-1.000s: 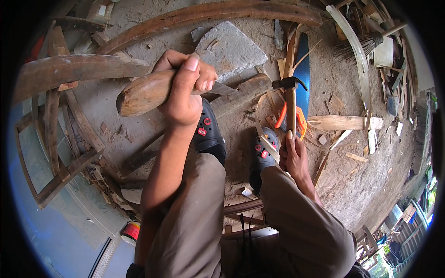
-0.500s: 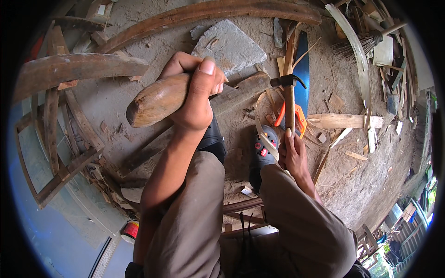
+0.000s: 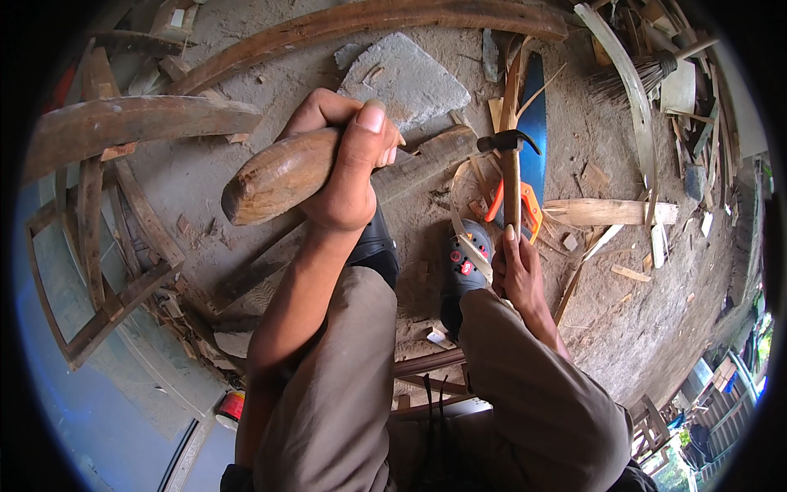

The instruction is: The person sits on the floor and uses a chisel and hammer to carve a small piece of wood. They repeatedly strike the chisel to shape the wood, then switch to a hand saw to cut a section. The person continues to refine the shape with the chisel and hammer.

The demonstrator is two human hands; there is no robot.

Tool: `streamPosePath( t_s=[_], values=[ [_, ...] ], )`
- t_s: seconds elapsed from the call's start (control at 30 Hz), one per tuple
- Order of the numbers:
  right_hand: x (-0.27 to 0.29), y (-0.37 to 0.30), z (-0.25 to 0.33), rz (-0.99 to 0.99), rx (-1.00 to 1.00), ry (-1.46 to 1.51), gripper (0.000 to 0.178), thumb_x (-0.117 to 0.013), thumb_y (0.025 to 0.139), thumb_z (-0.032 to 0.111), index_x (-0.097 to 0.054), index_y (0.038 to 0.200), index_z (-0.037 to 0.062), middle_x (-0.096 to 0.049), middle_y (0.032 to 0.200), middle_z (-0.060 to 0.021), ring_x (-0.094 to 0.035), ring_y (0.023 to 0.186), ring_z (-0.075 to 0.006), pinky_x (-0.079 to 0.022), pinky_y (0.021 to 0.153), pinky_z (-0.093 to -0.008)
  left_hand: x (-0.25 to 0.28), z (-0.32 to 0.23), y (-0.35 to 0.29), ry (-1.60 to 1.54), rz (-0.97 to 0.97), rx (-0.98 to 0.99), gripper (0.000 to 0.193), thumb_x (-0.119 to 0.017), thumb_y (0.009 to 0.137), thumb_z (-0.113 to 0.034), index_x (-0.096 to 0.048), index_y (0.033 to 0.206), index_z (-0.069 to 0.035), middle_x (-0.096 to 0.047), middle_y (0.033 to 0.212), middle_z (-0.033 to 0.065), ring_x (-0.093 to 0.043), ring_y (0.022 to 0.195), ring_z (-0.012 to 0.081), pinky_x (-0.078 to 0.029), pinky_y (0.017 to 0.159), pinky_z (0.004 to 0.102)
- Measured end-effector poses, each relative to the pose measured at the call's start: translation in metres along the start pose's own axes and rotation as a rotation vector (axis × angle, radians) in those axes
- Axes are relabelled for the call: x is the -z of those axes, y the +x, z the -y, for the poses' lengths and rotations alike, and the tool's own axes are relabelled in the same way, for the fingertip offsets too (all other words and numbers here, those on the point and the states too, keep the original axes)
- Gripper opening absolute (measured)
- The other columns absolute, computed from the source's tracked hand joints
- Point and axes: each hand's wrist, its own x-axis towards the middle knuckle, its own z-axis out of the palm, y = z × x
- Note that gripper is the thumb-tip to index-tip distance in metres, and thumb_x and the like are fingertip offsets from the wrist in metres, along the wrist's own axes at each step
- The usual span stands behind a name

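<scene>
My left hand (image 3: 348, 168) is wrapped round a thick wooden piece (image 3: 275, 179) with a blunt end toward the left, held up above the floor. Whatever lies beyond my fingers on that piece is hidden. In my right hand (image 3: 521, 275), near my right knee, the wooden handle of a claw hammer (image 3: 512, 180) is gripped low down, its black head pointing away from me. Behind the hammer lies a handsaw (image 3: 534, 123) with a blue blade and an orange handle. A grey stone slab (image 3: 406, 82) rests on the ground past my left hand.
Curved wooden beams (image 3: 369, 29) span the far side and the left (image 3: 147, 123). A wooden frame (image 3: 111, 307) leans at left. A pale board (image 3: 607, 213), offcuts and a stick broom (image 3: 643, 78) lie at right. One grey shoe (image 3: 467, 258) stands near the hammer.
Almost nothing has moved. The wooden piece and the hammer are held in nearly the same places, with only a slight shift of the view.
</scene>
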Motion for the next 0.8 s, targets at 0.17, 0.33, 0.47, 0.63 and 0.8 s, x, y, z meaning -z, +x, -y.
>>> streamPosePath(
  t_s=[0.17, 0.33, 0.47, 0.63, 0.8],
  values=[
    [0.001, -0.001, -0.001, -0.004, 0.000, -0.002, 0.047, -0.039, 0.103, 0.053, -0.043, 0.085, 0.0095, -0.038, 0.058, 0.0035, -0.037, 0.040, -0.0064, -0.033, 0.036, -0.0243, -0.001, -0.001, 0.001, 0.008, -0.008, 0.011, 0.017, -0.059, 0.094, -0.010, -0.051, 0.081, -0.002, -0.057, 0.061, 0.0074, -0.049, 0.054, 0.0103, -0.045, 0.055, 0.0277],
    [0.002, 0.000, -0.003, -0.001, -0.017, 0.003, 0.046, -0.040, 0.103, 0.052, -0.043, 0.085, 0.0098, -0.037, 0.058, 0.0042, -0.036, 0.041, -0.0059, -0.033, 0.036, -0.0242, -0.004, -0.003, -0.003, 0.126, -0.021, 0.047, 0.017, -0.048, 0.095, -0.012, -0.044, 0.082, -0.004, -0.046, 0.058, 0.0076, -0.043, 0.054, 0.0162, -0.044, 0.056, 0.0352],
    [-0.006, -0.006, 0.011, -0.009, -0.005, 0.031, 0.043, -0.041, 0.104, 0.050, -0.044, 0.087, 0.0109, -0.036, 0.060, 0.0061, -0.034, 0.043, -0.0042, -0.032, 0.037, -0.0236, -0.006, 0.001, -0.009, 0.187, -0.039, 0.012, 0.016, -0.052, 0.095, -0.013, -0.046, 0.085, -0.002, -0.048, 0.060, 0.0069, -0.046, 0.056, 0.0146, -0.045, 0.057, 0.0339],
    [-0.012, -0.048, 0.069, -0.009, 0.239, -0.045, 0.041, -0.042, 0.104, 0.047, -0.045, 0.085, 0.0105, -0.037, 0.058, 0.0043, -0.033, 0.041, -0.0050, -0.029, 0.036, -0.0226, -0.011, 0.010, -0.007, 0.241, -0.056, 0.020, 0.020, -0.062, 0.093, -0.018, -0.054, 0.082, -0.003, -0.056, 0.063, 0.0043, -0.052, 0.060, 0.0109, -0.046, 0.059, 0.0295],
    [0.000, -0.112, 0.130, 0.059, 0.818, -0.390, 0.052, -0.042, 0.102, 0.049, -0.050, 0.083, 0.0022, -0.042, 0.055, 0.0026, -0.039, 0.042, -0.0051, -0.031, 0.040, -0.0227, -0.026, 0.018, -0.004, 0.471, 0.034, -0.110, 0.022, -0.070, 0.087, -0.019, -0.061, 0.072, -0.004, -0.059, 0.056, 0.0027, -0.054, 0.053, 0.0091, -0.045, 0.053, 0.0289]
  ],
)
